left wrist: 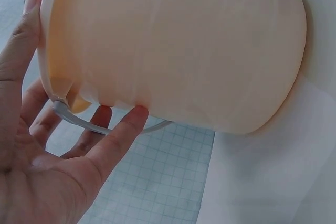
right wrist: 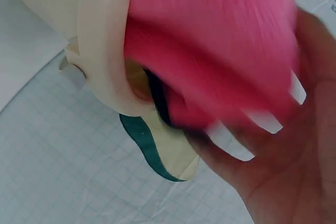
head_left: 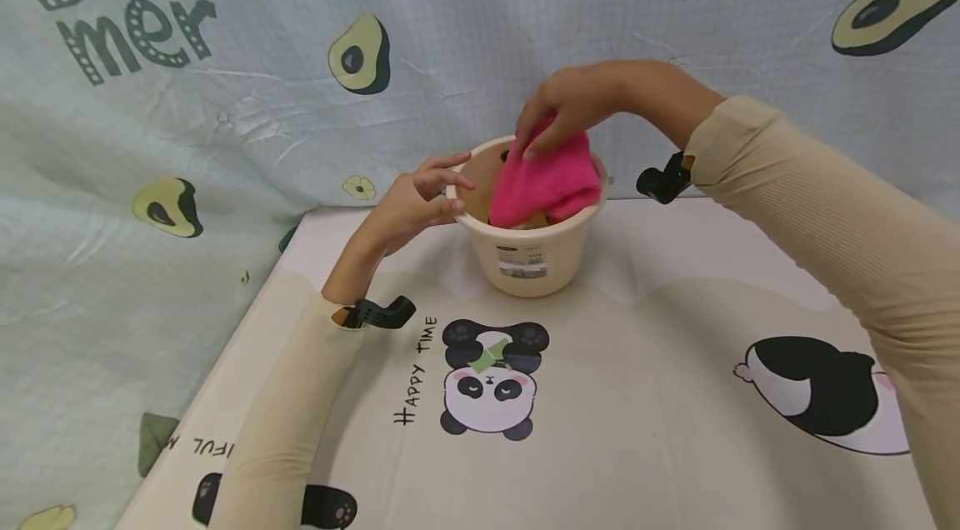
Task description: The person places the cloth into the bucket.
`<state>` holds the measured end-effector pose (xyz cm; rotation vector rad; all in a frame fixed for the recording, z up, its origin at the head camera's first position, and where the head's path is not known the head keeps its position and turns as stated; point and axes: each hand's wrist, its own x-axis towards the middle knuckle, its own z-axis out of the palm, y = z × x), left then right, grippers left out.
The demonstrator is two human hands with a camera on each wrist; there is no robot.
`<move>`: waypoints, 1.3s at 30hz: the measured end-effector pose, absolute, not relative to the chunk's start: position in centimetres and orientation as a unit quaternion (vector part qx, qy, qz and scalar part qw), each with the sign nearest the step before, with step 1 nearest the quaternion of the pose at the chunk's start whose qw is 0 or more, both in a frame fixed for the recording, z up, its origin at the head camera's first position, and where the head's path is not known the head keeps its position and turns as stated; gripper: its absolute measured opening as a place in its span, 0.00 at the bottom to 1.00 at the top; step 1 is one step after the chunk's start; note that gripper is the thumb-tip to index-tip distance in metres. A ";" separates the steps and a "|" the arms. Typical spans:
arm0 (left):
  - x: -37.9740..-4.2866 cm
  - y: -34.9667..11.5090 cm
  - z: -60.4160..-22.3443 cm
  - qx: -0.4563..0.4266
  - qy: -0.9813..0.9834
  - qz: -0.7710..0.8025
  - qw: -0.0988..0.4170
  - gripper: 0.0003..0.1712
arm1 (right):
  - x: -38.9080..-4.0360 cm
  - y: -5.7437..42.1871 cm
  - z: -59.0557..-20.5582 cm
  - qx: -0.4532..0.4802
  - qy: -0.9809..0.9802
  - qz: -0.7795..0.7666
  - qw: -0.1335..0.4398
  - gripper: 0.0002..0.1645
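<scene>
A cream plastic bucket (head_left: 558,255) with a label on its front stands upright near the back of the table. My left hand (head_left: 416,201) holds its rim on the left side; the left wrist view shows fingertips against the outer wall, by the grey handle (left wrist: 86,124). Over the bucket's mouth, my right hand (head_left: 573,105) grips a bright pink cloth (head_left: 543,184) from above. The cloth hangs partly inside the bucket and hides most of its interior. Below it, a dark edge (right wrist: 159,98) shows at the bucket's mouth in the right wrist view.
Behind the bucket hangs a pale curtain (head_left: 465,38) printed with avocados and lettering. The tabletop (head_left: 615,397) has a cover with panda prints. A black wrist camera (head_left: 386,313) sits on the left wrist, another camera (head_left: 663,180) on the right.
</scene>
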<state>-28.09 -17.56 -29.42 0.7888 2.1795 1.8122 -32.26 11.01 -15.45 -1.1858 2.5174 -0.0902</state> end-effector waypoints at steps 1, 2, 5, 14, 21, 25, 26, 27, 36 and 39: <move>-28.1 -17.5 -29.4 0.267 0.737 0.612 0.100 0.26 | -32.2 11.1 -15.5 -0.418 0.890 -0.035 0.178 0.20; -28.0 -17.5 -29.5 0.267 0.738 0.612 0.100 0.26 | -32.2 11.2 -15.5 -0.416 0.891 -0.034 0.176 0.21; -28.0 -17.5 -29.5 0.268 0.737 0.612 0.100 0.27 | -31.8 11.9 -15.4 -0.404 0.898 -0.035 0.172 0.23; -28.0 -17.6 -29.3 0.269 0.737 0.612 0.100 0.21 | -29.9 15.9 -15.5 -0.371 0.918 -0.073 0.125 0.24; -27.7 -17.7 -29.1 0.268 0.742 0.607 0.099 0.21 | -27.9 20.4 -17.6 -0.336 0.935 -0.089 0.067 0.25; -27.8 -17.4 -29.0 0.268 0.737 0.612 0.104 0.18 | -26.5 23.3 -19.5 -0.312 0.944 -0.100 0.046 0.26; -27.8 -17.3 -28.9 0.269 0.736 0.612 0.105 0.17 | -26.1 24.0 -20.0 -0.306 0.945 -0.105 0.039 0.26; -27.8 -17.3 -28.8 0.269 0.736 0.611 0.106 0.17 | -25.8 24.6 -20.4 -0.300 0.947 -0.111 0.031 0.27; -27.7 -17.4 -28.9 0.264 0.736 0.614 0.108 0.18 | -22.7 28.4 -24.6 -0.251 0.955 -0.158 -0.017 0.25; -27.8 -17.4 -28.8 0.265 0.737 0.612 0.112 0.19 | -21.5 29.5 -25.8 -0.237 0.958 -0.158 -0.021 0.24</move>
